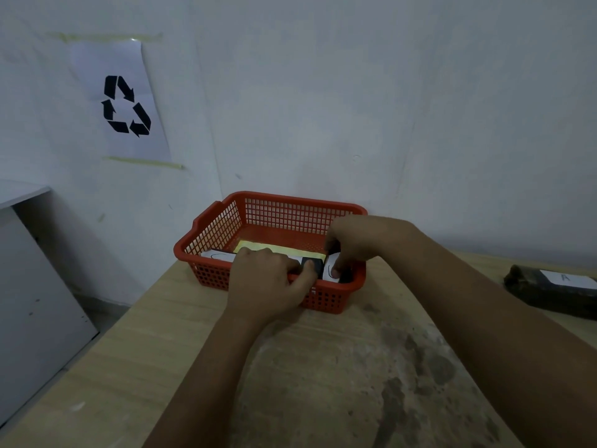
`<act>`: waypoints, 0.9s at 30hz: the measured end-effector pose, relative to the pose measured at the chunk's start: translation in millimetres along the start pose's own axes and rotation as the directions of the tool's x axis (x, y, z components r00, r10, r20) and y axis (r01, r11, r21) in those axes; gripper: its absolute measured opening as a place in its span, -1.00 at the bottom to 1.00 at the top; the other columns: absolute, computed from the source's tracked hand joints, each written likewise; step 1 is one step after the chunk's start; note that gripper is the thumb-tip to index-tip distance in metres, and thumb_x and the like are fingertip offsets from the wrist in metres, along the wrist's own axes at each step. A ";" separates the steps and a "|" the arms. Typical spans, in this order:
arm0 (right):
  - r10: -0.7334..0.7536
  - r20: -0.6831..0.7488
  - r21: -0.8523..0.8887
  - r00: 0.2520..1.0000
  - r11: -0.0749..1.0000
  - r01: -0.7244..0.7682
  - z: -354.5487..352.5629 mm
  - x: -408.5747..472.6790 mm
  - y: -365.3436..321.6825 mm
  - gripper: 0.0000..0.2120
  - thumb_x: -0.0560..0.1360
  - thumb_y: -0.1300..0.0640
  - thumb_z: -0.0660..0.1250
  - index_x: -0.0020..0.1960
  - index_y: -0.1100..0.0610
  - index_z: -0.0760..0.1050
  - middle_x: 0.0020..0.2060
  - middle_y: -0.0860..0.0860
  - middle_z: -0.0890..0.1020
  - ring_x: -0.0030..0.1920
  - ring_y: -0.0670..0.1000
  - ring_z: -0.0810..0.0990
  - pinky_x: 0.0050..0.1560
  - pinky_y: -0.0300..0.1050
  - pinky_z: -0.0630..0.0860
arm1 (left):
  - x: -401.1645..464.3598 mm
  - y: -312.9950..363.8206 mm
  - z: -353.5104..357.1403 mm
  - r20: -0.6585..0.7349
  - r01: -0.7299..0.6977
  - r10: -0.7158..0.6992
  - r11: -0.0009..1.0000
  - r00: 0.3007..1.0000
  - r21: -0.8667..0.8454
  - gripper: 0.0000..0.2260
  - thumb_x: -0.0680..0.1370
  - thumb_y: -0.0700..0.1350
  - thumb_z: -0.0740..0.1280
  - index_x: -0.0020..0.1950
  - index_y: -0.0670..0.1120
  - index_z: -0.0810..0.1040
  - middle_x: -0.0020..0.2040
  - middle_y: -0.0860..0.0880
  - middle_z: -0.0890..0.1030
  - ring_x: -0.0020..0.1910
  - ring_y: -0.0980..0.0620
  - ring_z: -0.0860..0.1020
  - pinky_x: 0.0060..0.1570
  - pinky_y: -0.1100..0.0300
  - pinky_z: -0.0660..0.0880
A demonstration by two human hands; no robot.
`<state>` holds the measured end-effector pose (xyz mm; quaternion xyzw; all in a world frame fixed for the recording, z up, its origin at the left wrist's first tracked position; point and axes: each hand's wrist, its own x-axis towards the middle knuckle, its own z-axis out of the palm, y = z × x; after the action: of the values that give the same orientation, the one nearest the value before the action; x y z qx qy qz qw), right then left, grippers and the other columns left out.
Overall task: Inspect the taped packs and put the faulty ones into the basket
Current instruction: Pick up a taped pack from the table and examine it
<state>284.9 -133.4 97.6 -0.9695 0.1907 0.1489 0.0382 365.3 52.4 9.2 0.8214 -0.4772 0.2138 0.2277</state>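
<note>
Packs [318,265] sit against the basket's [258,202] near wall, gripped by your left hand [271,282] and right hand [352,247]; far half open.

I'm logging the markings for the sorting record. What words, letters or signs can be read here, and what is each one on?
Recycling symbol, three black chasing arrows, no words: on the paper sheet taped to the wall.
"A", faint: on the white label of the dark pack on the table at right.
Curved pen marks, partly hidden, not readable: on the white labels of the pack that both hands hold in the red basket.
</note>
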 end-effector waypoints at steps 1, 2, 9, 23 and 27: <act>0.001 0.015 -0.019 1.000 1.000 -0.001 1.3 1.9 -1.3 -0.46 0.49 -0.09 0.60 0.39 0.08 0.61 0.23 0.00 0.68 0.21 0.08 0.64 0.18 -0.04 0.62 | -0.1 0.1 -0.1 0.014 0.008 -0.008 1.000 1.000 0.005 -0.39 0.64 0.35 0.05 -0.20 0.08 0.78 -0.47 0.12 0.52 -0.42 0.15 0.49 -0.10 0.10 0.47; 0.002 0.026 -0.041 1.000 0.999 -0.001 2.8 3.5 -3.3 -0.49 0.50 -0.07 0.59 0.37 0.09 0.61 0.19 0.00 0.68 0.18 0.07 0.65 0.12 -0.07 0.60 | -0.1 -0.3 0.4 0.026 0.013 -0.013 1.000 1.000 0.010 -0.38 0.64 0.36 0.03 -0.18 0.09 0.79 -0.46 0.12 0.54 -0.41 0.15 0.50 -0.07 0.10 0.48; 0.039 0.029 -0.139 0.999 0.990 -0.035 8.7 14.1 -12.5 -0.58 0.58 0.01 0.52 0.37 0.16 0.57 0.16 0.07 0.67 0.14 0.11 0.67 0.01 -0.11 0.56 | 2.1 1.4 -4.1 0.065 -0.013 0.010 0.999 0.998 0.043 -0.44 0.64 0.33 0.00 -0.04 0.15 0.77 -0.18 0.17 0.68 -0.13 0.16 0.54 0.07 0.06 0.42; 0.061 0.144 -0.226 0.988 0.974 -0.027 -3.6 10.7 -19.4 -0.42 0.58 -0.08 0.50 0.51 0.11 0.48 0.31 0.06 0.62 0.28 0.12 0.63 0.14 -0.04 0.59 | 8.8 2.9 -11.6 0.221 0.054 -0.064 0.997 0.973 0.050 -0.32 0.52 0.40 -0.11 -0.15 0.10 0.73 -0.37 0.11 0.62 -0.30 0.19 0.55 -0.08 0.13 0.33; 0.050 0.064 -0.259 0.997 0.965 -0.032 14.6 16.9 -22.1 -0.55 0.63 0.12 0.45 0.47 0.17 0.47 0.16 0.07 0.65 0.13 0.08 0.68 0.06 -0.11 0.60 | 9.5 3.7 -13.2 0.235 0.060 -0.070 0.997 0.970 0.048 -0.34 0.52 0.39 -0.10 -0.22 0.07 0.70 -0.39 0.09 0.60 -0.33 0.18 0.54 -0.12 0.14 0.33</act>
<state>304.2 -117.2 79.0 -0.9563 0.1884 0.2072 -0.0846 364.7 51.9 25.8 0.8606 -0.4694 0.1165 0.1595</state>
